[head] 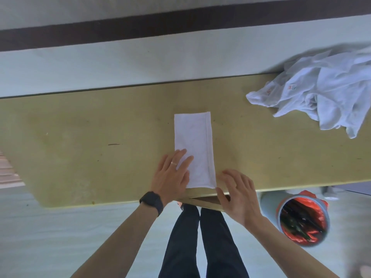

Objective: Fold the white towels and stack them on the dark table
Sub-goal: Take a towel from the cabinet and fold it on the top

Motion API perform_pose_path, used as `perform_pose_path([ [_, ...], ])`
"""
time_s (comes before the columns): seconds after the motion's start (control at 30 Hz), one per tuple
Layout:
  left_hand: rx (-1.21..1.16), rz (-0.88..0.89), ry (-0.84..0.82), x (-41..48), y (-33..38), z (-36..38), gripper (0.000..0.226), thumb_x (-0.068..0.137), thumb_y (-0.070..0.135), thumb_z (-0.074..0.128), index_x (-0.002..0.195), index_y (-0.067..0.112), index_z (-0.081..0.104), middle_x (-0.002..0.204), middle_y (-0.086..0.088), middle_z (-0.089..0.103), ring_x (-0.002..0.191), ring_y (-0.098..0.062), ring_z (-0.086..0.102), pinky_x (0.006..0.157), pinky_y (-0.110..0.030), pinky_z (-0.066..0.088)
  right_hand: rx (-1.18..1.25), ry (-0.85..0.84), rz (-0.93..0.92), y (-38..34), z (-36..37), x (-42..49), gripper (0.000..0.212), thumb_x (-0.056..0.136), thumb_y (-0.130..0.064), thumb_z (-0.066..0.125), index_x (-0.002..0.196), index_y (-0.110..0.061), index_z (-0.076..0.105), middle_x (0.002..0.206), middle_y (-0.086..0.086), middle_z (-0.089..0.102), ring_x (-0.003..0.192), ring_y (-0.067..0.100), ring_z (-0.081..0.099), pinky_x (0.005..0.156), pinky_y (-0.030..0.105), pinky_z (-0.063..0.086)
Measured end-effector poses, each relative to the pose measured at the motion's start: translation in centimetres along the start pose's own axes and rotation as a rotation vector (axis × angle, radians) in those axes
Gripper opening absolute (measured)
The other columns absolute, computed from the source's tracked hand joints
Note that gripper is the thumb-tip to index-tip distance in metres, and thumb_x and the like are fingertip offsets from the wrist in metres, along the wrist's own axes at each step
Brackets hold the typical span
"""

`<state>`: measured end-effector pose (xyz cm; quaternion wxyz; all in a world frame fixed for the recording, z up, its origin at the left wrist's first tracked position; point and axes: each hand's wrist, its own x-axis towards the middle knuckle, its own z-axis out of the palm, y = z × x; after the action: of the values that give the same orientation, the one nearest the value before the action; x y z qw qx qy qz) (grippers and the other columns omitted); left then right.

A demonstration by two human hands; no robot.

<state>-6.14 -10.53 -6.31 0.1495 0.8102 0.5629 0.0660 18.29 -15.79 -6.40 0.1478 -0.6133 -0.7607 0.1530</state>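
A white towel [193, 137] lies folded into a long narrow strip on the yellowish table [80, 141], running from the near edge toward the far side. My left hand [172, 173] rests flat on its near left part, fingers spread, with a ring and a black wristband. My right hand [239, 195] lies open at the table's near edge, just right of the towel's near corner, fingertips beside it. A crumpled heap of white towels [321, 91] sits at the far right of the table.
A round bin [301, 219] with an orange liner stands on the floor below the table's right part. My dark-trousered legs [200, 237] are at the near edge. A pale wall with a dark band [140, 27] runs behind the table.
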Motion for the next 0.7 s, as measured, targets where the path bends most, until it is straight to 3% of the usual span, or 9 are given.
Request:
perform_pose_path([
  [0.1,0.050,0.061,-0.028,-4.3,-0.3,0.8,0.050,0.090,0.041,0.059,0.134,0.017,0.060,0.148,-0.007,0.048,0.134,-0.030,0.047,0.115,-0.046,0.030,-0.030,0.004,-0.103,-0.4,0.5,0.1,0.040,0.091,-0.032,0.066,0.126,-0.012,0.065,0.139,0.003,0.058,0.132,0.024,0.051,0.104,0.043,0.042],
  [0.23,0.124,0.094,-0.068,-6.4,-0.7,1.9,0.056,0.088,0.048,0.066,0.136,0.019,0.059,0.145,-0.005,0.051,0.134,-0.025,0.049,0.109,-0.048,0.039,-0.095,-0.111,-0.246,-0.3,2.0,-0.1,0.062,0.089,-0.040,0.070,0.140,-0.009,0.054,0.155,0.002,0.042,0.144,0.020,0.038,0.113,0.047,0.036],
  [0.37,0.185,0.193,0.051,-6.5,-0.5,2.3,0.036,0.084,0.028,0.073,0.119,0.022,0.067,0.124,-0.002,0.061,0.115,-0.023,0.059,0.100,-0.038,0.042,-0.122,-0.074,-0.310,0.7,3.3,-0.6,0.043,0.085,-0.020,0.075,0.126,-0.012,0.065,0.142,0.000,0.056,0.132,0.020,0.051,0.107,0.040,0.041],
  [0.47,0.192,0.205,0.087,-7.3,0.0,1.8,0.043,0.079,0.006,0.060,0.117,0.026,0.067,0.116,0.001,0.063,0.105,-0.021,0.058,0.092,-0.035,0.040,-0.107,-0.044,-0.314,0.7,3.0,-1.1,0.039,0.076,-0.015,0.083,0.114,-0.017,0.070,0.128,-0.003,0.063,0.120,0.018,0.056,0.102,0.032,0.039],
  [0.53,0.172,0.210,0.093,-7.9,0.1,1.7,0.045,0.078,0.005,0.054,0.114,0.027,0.070,0.113,0.003,0.066,0.101,-0.020,0.059,0.090,-0.034,0.039,-0.074,-0.054,-0.311,0.6,2.9,-1.6,0.043,0.072,-0.012,0.086,0.111,-0.018,0.070,0.123,-0.005,0.065,0.118,0.017,0.057,0.100,0.030,0.038],
  [0.7,0.102,0.200,0.099,-8.5,-0.1,1.6,0.031,0.074,0.012,0.076,0.100,0.028,0.073,0.112,0.010,0.069,0.102,-0.019,0.063,0.092,-0.034,0.042,-0.004,-0.125,-0.300,0.5,2.0,-2.1,0.042,0.077,-0.009,0.082,0.116,-0.018,0.071,0.130,-0.003,0.063,0.120,0.019,0.058,0.099,0.033,0.041],
])
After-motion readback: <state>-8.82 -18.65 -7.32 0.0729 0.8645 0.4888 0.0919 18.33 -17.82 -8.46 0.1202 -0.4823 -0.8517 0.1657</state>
